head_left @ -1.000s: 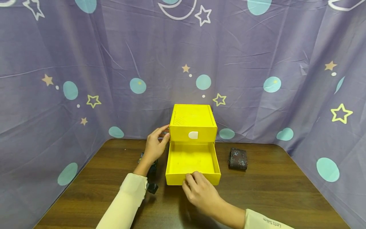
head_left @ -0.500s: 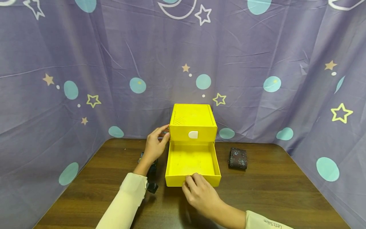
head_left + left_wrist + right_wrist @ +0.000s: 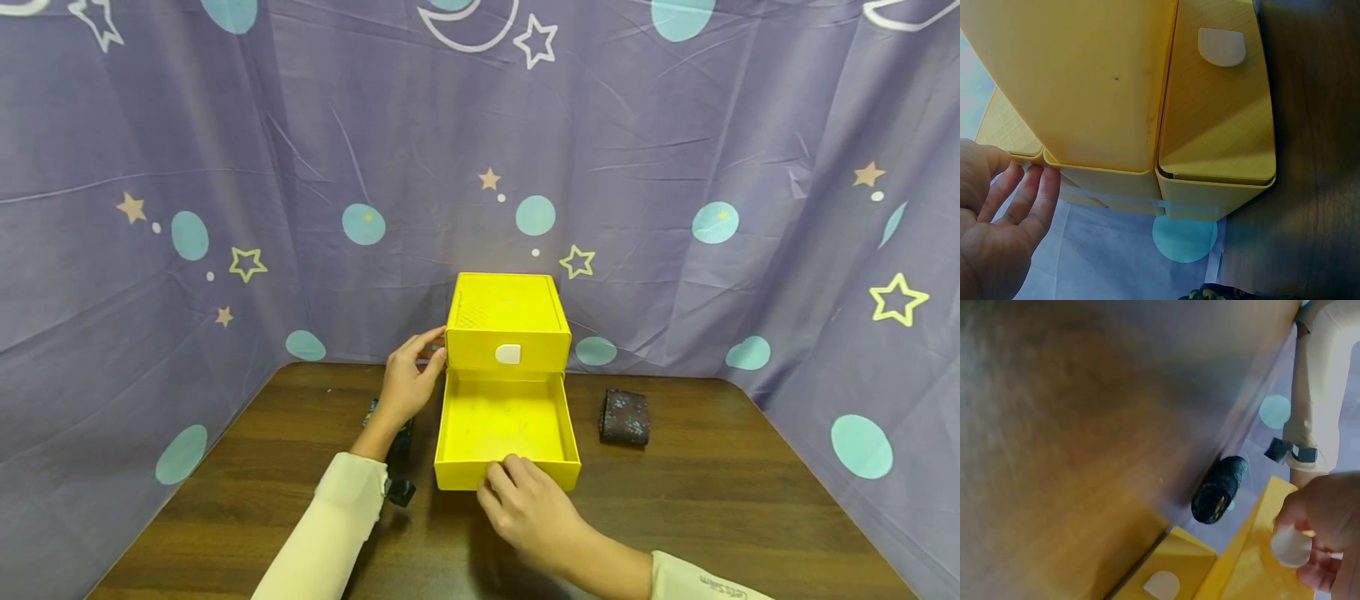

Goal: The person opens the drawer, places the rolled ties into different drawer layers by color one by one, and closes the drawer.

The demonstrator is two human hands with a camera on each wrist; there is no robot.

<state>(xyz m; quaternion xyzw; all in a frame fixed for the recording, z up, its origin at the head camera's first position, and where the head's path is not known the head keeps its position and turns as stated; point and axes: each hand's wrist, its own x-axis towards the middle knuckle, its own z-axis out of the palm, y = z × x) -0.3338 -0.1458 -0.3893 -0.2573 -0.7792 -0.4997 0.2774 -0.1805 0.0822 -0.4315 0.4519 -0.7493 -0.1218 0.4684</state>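
Observation:
A yellow drawer unit (image 3: 508,302) stands at the back of the table, its middle drawer (image 3: 510,417) pulled out with nothing inside. My right hand (image 3: 528,508) is at that drawer's front, fingertips over the rim. In the right wrist view, its thumb and fingers pinch the white handle (image 3: 1291,547). My left hand (image 3: 408,379) touches the unit's left side near the front edge, its fingers fairly straight (image 3: 1038,203). Above, the top drawer (image 3: 480,354) is closed. The closed bottom drawer (image 3: 1219,119) shows in the left wrist view but is hidden in the head view.
A folded dark cloth with a floral pattern (image 3: 624,417) lies right of the unit. Left of it, a dark rolled cloth (image 3: 1219,490) is partly hidden behind my left wrist in the head view. A patterned purple curtain (image 3: 637,150) hangs behind the wooden table (image 3: 720,483).
The middle drawer has slid slightly farther out toward me, my right hand staying at its front. My left hand keeps its place on the unit's side.

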